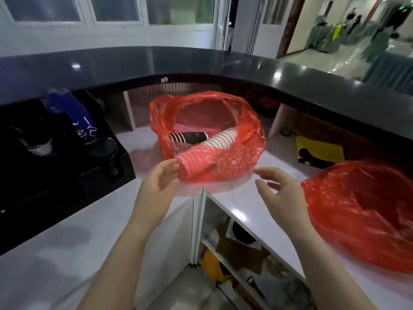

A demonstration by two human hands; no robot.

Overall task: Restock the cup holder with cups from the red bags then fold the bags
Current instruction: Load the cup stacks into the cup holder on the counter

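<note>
head | left hand fingers relaxed, tips touching red bag | right hand spread, holding nothing, just beside it | cup stacks lie inside bag on white counter

1. You are standing at a white counter that is wrapping round you in a corner, under a raised dark ledge.
2. An open red bag is sitting at the corner, with stacked cups lying on their sides inside.
3. A second red bag is lying on the right stretch.
4. A black cup holder is standing on the left stretch.
5. A yellow and black item is lying far right, under the ledge.
</note>
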